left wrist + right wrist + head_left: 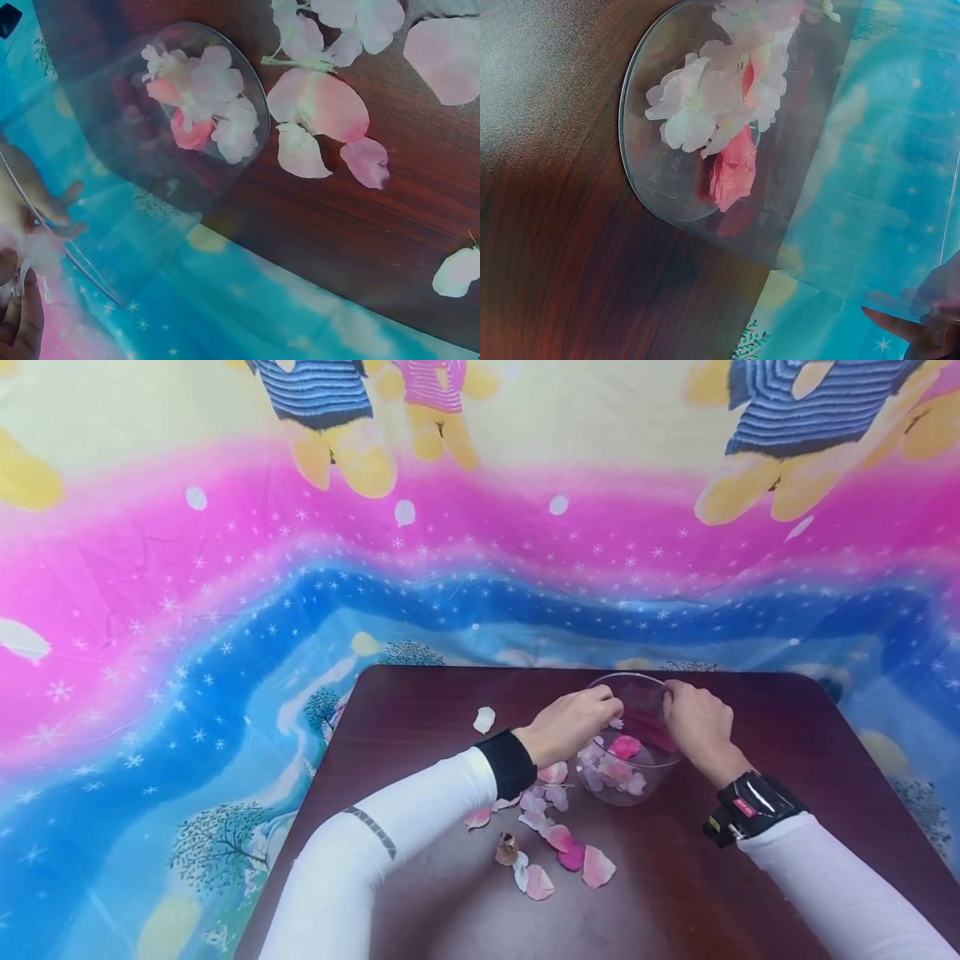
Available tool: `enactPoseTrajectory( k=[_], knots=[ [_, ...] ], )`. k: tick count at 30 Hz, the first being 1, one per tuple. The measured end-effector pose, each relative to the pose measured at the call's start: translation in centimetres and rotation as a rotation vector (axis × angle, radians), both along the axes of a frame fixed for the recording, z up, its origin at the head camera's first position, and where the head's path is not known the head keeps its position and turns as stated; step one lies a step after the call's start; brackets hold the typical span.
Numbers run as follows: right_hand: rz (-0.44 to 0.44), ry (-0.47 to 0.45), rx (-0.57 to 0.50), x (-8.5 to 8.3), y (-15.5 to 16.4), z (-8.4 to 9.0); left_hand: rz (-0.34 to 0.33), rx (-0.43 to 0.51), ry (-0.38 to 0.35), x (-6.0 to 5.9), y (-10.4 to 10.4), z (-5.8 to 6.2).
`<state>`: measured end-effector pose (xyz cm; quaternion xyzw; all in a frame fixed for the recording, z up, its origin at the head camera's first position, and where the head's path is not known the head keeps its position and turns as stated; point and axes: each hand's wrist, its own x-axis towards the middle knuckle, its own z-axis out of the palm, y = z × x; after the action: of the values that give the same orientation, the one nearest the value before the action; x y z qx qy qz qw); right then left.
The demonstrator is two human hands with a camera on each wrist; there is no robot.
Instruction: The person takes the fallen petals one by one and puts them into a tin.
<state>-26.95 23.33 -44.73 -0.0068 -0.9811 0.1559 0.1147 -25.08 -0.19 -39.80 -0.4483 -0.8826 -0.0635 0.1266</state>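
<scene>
Now both hands pinch the one clear glass bowl's [637, 693] rim: left hand [570, 724] at nine o'clock, right hand [697, 720] at three. Roughly ten loose pink-and-white fabric petals [558, 837] lie on the dark wooden table [750, 893] at the bowl's seven o'clock.

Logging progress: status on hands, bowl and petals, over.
Left hand and right hand grip the glass bowl rim. Petals inside. Loose petals lie beside it.
</scene>
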Motion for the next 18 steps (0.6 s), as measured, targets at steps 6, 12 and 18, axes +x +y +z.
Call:
enactPoseTrajectory(
  k=[6,12,18],
  knots=[
    [-0.004,-0.007,0.002,0.0,0.0,-0.1,0.052,0.004,-0.017,-0.7,1.0,0.0],
    [-0.002,0.0,0.011,0.1,-0.1,-0.1,0.14,-0.251,-0.145,-0.7,1.6,-0.5],
    [-0.005,0.033,0.024,0.2,-0.3,0.0,0.178,-0.314,-0.249,-0.1,1.1,-0.9]
  ],
)
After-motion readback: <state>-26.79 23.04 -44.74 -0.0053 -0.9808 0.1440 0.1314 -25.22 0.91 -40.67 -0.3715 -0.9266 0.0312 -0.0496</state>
